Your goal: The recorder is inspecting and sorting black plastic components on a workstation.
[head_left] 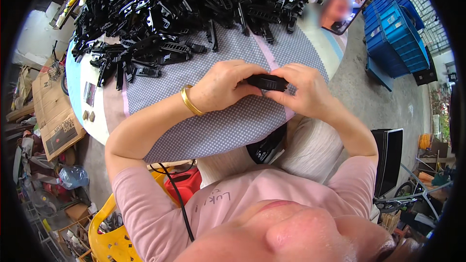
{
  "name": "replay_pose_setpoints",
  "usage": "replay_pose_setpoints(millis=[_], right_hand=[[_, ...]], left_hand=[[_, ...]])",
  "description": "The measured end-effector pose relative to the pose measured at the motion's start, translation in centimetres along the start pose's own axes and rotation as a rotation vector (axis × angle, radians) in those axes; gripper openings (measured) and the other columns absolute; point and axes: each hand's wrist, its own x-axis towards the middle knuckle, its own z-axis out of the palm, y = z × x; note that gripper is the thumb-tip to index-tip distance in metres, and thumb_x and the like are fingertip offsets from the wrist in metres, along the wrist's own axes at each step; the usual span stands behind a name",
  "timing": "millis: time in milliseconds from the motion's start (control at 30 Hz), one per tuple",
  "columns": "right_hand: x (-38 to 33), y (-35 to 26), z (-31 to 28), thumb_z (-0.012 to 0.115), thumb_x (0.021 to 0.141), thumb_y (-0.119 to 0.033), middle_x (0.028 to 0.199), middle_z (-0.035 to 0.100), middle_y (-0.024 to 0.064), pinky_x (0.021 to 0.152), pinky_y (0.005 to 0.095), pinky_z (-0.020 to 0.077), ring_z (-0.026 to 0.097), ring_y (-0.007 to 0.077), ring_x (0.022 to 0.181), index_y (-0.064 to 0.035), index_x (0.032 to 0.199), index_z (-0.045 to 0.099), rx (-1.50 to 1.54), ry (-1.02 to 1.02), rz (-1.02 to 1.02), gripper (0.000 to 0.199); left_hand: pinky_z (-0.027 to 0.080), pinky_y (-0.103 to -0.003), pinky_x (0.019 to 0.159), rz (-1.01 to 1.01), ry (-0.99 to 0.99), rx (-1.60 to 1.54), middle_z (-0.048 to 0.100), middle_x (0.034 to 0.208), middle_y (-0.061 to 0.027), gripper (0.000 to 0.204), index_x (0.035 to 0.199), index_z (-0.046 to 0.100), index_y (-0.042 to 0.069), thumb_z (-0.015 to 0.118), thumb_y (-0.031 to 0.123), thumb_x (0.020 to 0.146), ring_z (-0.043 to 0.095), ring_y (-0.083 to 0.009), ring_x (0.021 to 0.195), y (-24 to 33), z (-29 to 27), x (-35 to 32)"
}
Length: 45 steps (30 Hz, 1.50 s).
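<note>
Between my two hands, just above the near part of the table, is a small black plastic part (270,82), long and narrow with a ribbed side. My left hand (224,85), with a gold bangle at the wrist, pinches its left end. Fingers and thumb of my right hand (303,90) close on its right end. Beyond my hands a big heap of similar black plastic parts (179,5) covers the far side of the table; some lie loose at its near edge. Which exact kind of part they are, I cannot make out.
A dotted grey cloth (194,138) covers the round table. At the far right a phone (345,6) stands upright. Stacked blue crates (395,34) are on the floor to the right, flattened cardboard (56,111) to the left. Below me are a yellow chair (104,228) and a black container (267,148).
</note>
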Motion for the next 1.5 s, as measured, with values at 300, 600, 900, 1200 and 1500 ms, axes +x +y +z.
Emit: replay_pose_setpoints(millis=[300,600,900,1200,1500], right_hand=[[-2.6,-1.7,-2.9,0.074,0.068,-0.015,0.074,0.061,0.0103,0.058,0.0356,0.0451,0.058,0.0286,0.064,-0.0023,0.090,0.064,0.089,-0.172,0.031,0.027],[-4.9,-1.4,-5.2,0.071,0.071,-0.022,0.082,0.064,0.0111,0.073,0.0376,0.0468,0.060,0.0293,0.083,-0.0041,0.091,0.065,-0.079,-0.567,0.166,0.027],[10.3,4.1,-3.0,0.062,0.081,-0.011,0.094,0.067,0.0135,0.072,0.0332,0.0498,0.064,0.0273,0.081,-0.0005,0.102,0.064,-0.232,0.087,-0.107,0.024],[22.3,13.4,3.1,0.060,0.081,-0.015,0.104,0.062,0.0178,0.084,0.0389,0.0490,0.060,0.0324,0.093,-0.0097,0.115,0.059,-0.723,-0.096,0.118,0.035],[14.2,6.6,0.2,0.063,0.085,-0.019,0.090,0.061,0.0082,0.074,0.0263,0.0469,0.059,0.0151,0.082,-0.0003,0.115,0.056,-0.078,0.082,-0.022,0.037]], left_hand=[[0.046,-0.035,0.074,0.113,-0.187,-0.106,0.063,0.095,-0.0123,0.053,0.110,0.059,0.003,0.071,0.040,0.074,0.058,-0.0269,0.083,1.6,-0.7,0.0],[0.044,-0.038,0.086,-0.231,0.130,0.858,0.052,0.115,-0.0146,0.038,0.110,0.059,0.004,0.054,-0.001,0.072,0.053,-0.0286,0.098,-2.4,-2.5,0.2],[0.043,-0.036,0.084,0.064,0.183,0.817,0.056,0.106,-0.0112,0.019,0.091,0.061,0.003,0.057,0.007,0.073,0.053,-0.0272,0.098,-1.6,-1.2,0.0],[0.055,-0.027,0.063,-0.501,0.454,-0.529,0.062,0.092,-0.0103,0.025,0.107,0.055,-0.003,0.057,0.016,0.090,0.063,-0.0157,0.081,-2.4,-1.2,0.8],[0.054,-0.027,0.079,-0.581,0.511,-0.893,0.061,0.101,-0.0088,0.042,0.123,0.044,-0.004,0.060,0.004,0.084,0.061,-0.0136,0.089,-3.1,-1.6,0.7]])
